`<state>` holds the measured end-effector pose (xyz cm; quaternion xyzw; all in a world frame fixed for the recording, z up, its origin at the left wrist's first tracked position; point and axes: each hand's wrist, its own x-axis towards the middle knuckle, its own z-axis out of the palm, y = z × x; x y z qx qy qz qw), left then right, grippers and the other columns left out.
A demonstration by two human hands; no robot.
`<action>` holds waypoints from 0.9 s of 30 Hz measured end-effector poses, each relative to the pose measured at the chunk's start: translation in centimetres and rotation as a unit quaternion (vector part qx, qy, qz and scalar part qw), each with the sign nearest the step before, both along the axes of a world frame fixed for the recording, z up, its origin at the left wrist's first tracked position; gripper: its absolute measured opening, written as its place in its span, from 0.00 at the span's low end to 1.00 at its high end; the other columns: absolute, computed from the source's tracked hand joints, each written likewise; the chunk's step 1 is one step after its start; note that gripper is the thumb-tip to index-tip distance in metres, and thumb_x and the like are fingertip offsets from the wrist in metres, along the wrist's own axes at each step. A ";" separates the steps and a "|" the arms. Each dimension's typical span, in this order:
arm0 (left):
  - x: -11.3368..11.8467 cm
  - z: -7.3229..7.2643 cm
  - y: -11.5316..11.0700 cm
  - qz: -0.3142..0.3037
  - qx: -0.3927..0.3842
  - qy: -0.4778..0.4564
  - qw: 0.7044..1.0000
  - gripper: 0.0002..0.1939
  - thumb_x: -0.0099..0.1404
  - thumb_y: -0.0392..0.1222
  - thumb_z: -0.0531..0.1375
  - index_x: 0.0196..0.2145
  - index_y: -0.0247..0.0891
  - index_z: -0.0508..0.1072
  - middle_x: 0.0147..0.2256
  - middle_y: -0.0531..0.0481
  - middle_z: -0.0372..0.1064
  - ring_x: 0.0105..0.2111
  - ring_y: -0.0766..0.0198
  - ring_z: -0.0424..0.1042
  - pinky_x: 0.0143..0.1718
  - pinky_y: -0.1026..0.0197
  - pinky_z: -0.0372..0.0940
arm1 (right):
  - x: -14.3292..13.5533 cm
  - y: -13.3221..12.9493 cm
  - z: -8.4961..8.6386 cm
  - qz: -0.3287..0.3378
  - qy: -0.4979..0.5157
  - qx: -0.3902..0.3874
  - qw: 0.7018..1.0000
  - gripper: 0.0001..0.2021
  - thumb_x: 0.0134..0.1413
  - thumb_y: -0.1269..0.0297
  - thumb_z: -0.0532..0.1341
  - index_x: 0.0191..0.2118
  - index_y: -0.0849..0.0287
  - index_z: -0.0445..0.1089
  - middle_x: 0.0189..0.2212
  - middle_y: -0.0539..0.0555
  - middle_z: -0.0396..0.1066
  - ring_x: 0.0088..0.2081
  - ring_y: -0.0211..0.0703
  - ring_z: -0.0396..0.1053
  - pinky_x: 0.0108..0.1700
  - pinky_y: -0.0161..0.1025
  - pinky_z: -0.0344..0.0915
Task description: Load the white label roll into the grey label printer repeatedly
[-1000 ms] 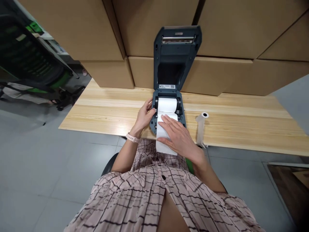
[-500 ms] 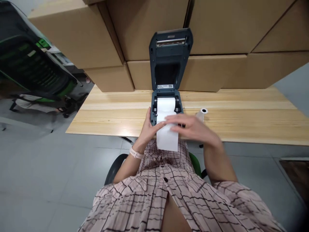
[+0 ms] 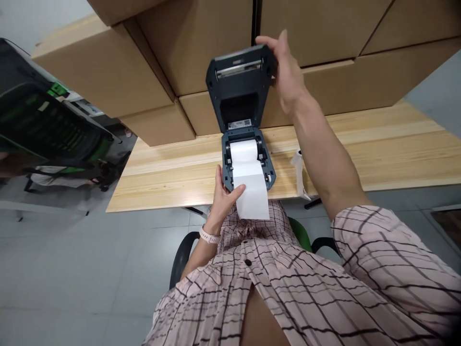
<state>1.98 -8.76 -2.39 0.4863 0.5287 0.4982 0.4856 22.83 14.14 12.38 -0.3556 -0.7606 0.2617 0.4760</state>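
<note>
A dark grey label printer (image 3: 267, 166) stands near the table's front edge, its lid (image 3: 236, 81) raised. Inside lies a white label roll (image 3: 244, 150), whose paper strip (image 3: 252, 199) runs out over the front and hangs past the table edge. My left hand (image 3: 225, 199) grips the printer's front left side, with the thumb pressing on the strip. My right hand (image 3: 286, 72) holds the lid's upper right edge; some of its fingers are hidden behind the lid. To the right of the printer, a small roll with crumpled backing paper (image 3: 298, 173) rests on the table, its tail hanging over the edge.
Stacked cardboard boxes (image 3: 212, 43) line the back of the wooden table (image 3: 154, 178), close behind the lid. At the left are a black and green office chair (image 3: 50, 125) and part of another person beyond it. Grey tiled floor (image 3: 86, 259) lies below.
My right hand has left the paper strip and moved up to the lid's right edge. My left hand stays at the printer's front left. The view has shifted and tilted slightly.
</note>
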 end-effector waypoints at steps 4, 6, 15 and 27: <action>-0.1 -0.9 -0.2 0.018 0.034 0.029 0.999 0.70 0.57 0.71 0.73 0.79 0.60 0.31 0.82 0.43 0.22 0.82 0.40 0.32 0.79 0.38 0.46 | 1.6 -10.3 -3.9 -0.007 0.041 0.066 0.997 0.34 0.79 0.39 0.41 0.74 0.53 0.64 0.72 0.52 0.68 0.76 0.50 0.59 0.78 0.51 0.53; 0.0 -1.1 -0.6 0.028 0.072 0.047 0.996 0.72 0.56 0.71 0.73 0.79 0.63 0.28 0.82 0.46 0.18 0.82 0.40 0.30 0.80 0.38 0.44 | 2.0 -14.6 -6.5 -0.010 0.000 0.064 0.998 0.35 0.79 0.38 0.40 0.73 0.51 0.66 0.74 0.53 0.66 0.77 0.51 0.57 0.80 0.57 0.52; 0.3 1.2 -0.1 0.096 0.156 0.069 0.981 0.51 0.71 0.74 0.57 0.80 0.62 0.36 0.83 0.55 0.29 0.82 0.47 0.31 0.81 0.42 0.42 | -0.5 -19.8 -12.4 -0.159 -0.041 -0.012 0.986 0.24 0.77 0.52 0.45 0.56 0.43 0.78 0.63 0.54 0.77 0.76 0.59 0.58 0.75 0.72 0.55; 0.7 0.5 1.6 0.034 0.056 -0.041 0.997 0.45 0.68 0.68 0.65 0.75 0.51 0.59 0.76 0.47 0.57 0.77 0.42 0.56 0.78 0.44 0.55 | 1.3 -17.6 -14.2 0.037 0.018 -0.235 0.971 0.53 0.67 0.26 0.42 0.81 0.53 0.16 0.83 0.64 0.36 0.81 0.56 0.45 0.76 0.65 0.57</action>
